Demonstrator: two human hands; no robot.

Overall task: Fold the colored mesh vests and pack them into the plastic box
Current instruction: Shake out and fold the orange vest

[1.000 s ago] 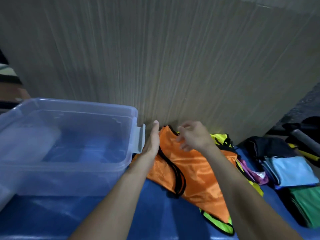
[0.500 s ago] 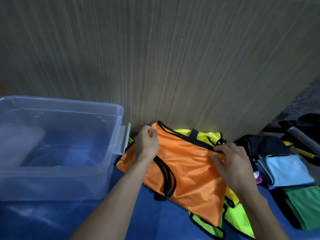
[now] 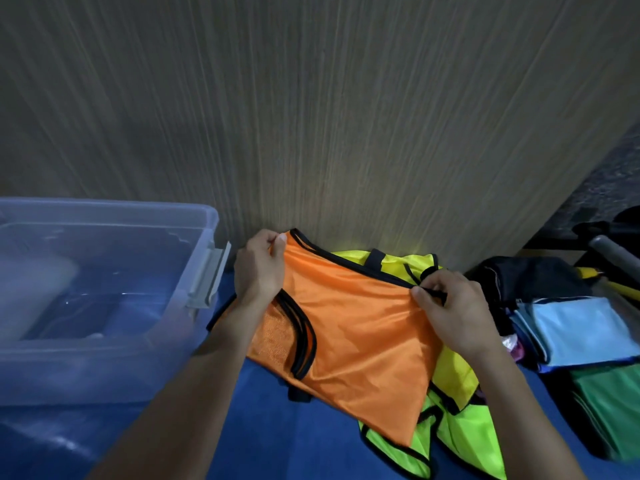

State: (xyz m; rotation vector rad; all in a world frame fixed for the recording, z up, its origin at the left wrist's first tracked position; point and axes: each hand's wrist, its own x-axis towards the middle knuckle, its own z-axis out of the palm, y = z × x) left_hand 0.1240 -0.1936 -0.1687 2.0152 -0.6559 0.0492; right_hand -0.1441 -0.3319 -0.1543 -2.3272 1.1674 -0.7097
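Observation:
An orange mesh vest (image 3: 349, 327) with black trim lies spread on the blue surface (image 3: 263, 431), on top of a yellow-green vest (image 3: 453, 441). My left hand (image 3: 258, 268) pinches its upper left corner. My right hand (image 3: 446, 306) pinches the black-trimmed top edge at the right. A clear plastic box (image 3: 104, 358) with a grey latch stands open at the left, just beside my left hand.
A tall wood-grain panel (image 3: 346, 116) rises right behind the vests. At the right lie folded cloths: light blue (image 3: 581, 327), green (image 3: 613, 403) and a dark bundle (image 3: 533, 275). A grey tube (image 3: 614, 256) and a yellow object sit at the far right.
Both hands moved apart along the orange vest's top edge and stretched it flat; my right hand slid right to the edge, uncovering more of the yellow-green vest.

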